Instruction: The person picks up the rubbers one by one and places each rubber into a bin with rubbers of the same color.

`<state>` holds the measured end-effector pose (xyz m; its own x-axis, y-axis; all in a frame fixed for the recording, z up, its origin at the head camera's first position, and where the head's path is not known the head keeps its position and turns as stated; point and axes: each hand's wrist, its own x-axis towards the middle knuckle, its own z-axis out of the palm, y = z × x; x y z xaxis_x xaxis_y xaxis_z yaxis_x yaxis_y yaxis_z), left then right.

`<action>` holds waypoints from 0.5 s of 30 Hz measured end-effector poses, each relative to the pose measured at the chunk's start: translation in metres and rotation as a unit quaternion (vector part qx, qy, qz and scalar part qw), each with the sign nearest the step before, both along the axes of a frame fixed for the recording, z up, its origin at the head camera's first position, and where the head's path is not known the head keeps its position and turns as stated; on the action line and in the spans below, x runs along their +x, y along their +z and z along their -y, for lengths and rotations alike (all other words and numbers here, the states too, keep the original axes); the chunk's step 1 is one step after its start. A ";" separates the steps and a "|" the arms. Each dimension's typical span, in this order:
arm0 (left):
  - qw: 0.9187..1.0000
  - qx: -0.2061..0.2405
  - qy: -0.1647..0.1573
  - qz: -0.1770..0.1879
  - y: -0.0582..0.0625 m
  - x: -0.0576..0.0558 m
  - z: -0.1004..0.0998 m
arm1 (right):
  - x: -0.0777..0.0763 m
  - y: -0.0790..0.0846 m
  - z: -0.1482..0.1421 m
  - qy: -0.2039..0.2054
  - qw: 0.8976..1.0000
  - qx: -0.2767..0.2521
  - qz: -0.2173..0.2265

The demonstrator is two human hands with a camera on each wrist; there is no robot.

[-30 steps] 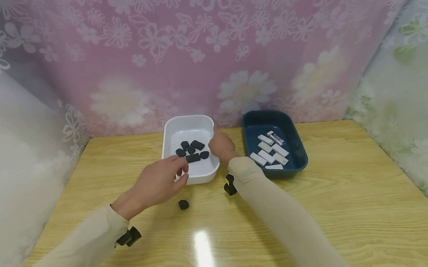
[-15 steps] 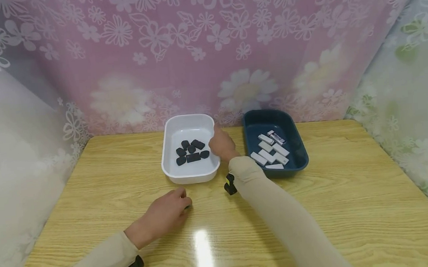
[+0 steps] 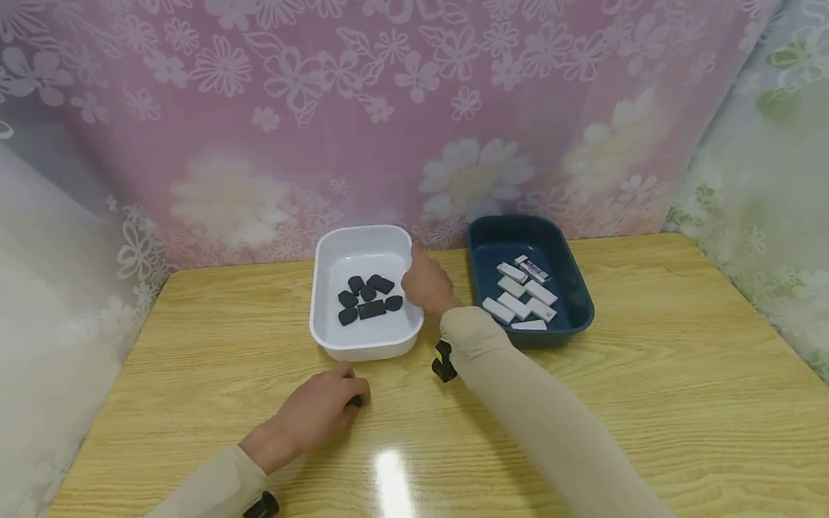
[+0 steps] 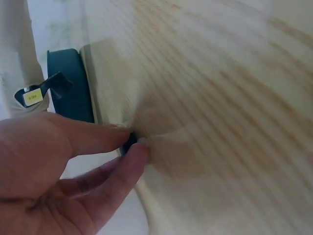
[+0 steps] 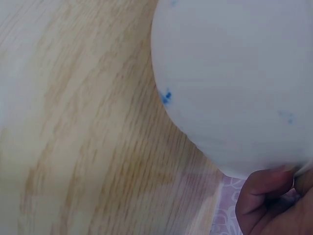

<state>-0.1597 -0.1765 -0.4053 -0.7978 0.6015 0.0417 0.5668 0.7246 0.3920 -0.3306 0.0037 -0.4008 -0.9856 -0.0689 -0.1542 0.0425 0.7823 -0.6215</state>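
Note:
My left hand [image 3: 313, 413] is on the table in front of the white plastic tray [image 3: 370, 352]. In the left wrist view its thumb and fingers pinch a small black chunk [image 4: 129, 142], mostly covered by the fingertips. My right hand [image 3: 426, 282] grips the tray's right rim with curled fingers, seen also in the right wrist view next to the tray's white wall [image 5: 225, 88]. Several small black pieces [image 3: 371, 310] lie inside the tray, one oblong and others rounder.
To the right stands a dark blue tray [image 3: 582, 303] with several white erasers [image 3: 515, 306], one in a printed sleeve. Both trays sit near the back edge of the wooden table [image 3: 683, 385], before a floral curtain [image 3: 290, 131].
My left hand moved from over the white tray's front down to the table and took hold of the loose black chunk there. Another black piece now shows in the tray. My right hand stayed put.

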 end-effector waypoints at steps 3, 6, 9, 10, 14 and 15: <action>1.000 -0.005 -0.019 0.013 0.005 -0.001 0.002 | 0.000 -0.002 0.000 -0.002 1.000 0.000 0.000; 0.998 0.006 -0.055 0.029 0.020 -0.005 0.003 | -0.001 -0.005 0.000 0.000 1.000 -0.001 0.005; 0.996 0.031 -0.079 0.011 0.043 -0.015 0.003 | -0.002 -0.006 0.000 0.001 1.000 -0.002 0.006; 0.996 0.039 -0.080 -0.004 0.051 -0.021 0.003 | -0.002 -0.005 0.000 0.001 1.000 -0.001 0.005; 0.995 0.055 -0.048 -0.061 0.081 -0.051 0.000 | -0.003 -0.003 0.001 -0.002 1.000 0.002 -0.001; 0.995 0.055 -0.038 -0.067 0.086 -0.060 -0.001 | -0.004 -0.003 0.001 -0.002 1.000 0.004 -0.002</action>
